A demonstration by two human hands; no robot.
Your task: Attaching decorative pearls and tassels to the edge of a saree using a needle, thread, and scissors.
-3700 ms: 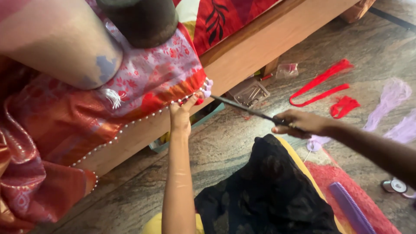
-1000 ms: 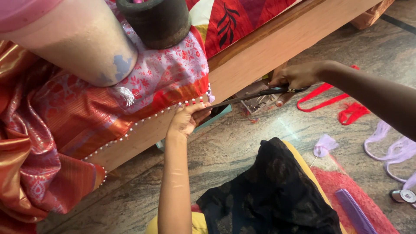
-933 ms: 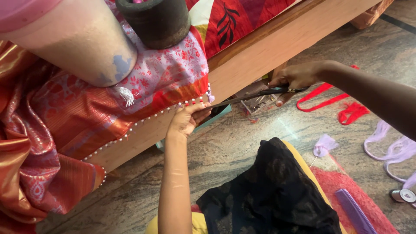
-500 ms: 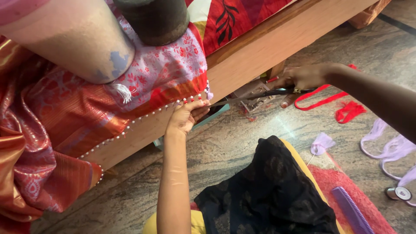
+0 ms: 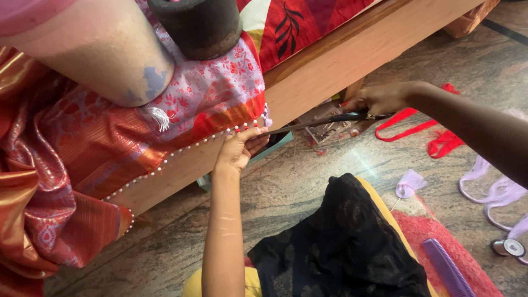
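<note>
Left hand (image 5: 237, 151) pinches the bead-trimmed hem of the orange sari (image 5: 165, 137) at the front edge of the wooden bed frame (image 5: 330, 71). Right hand (image 5: 379, 99), fingers closed round the handles, holds black scissors (image 5: 313, 124), tips at the hem corner. Advice: keep the hem taut and cut clear of the beads.

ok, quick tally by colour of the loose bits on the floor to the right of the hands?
Red ribbon: 1, a looped tangle whose strands cannot be told apart
Lilac cloth scraps: 2
Purple comb: 1
Round metal piece: 1
Total: 5
</note>
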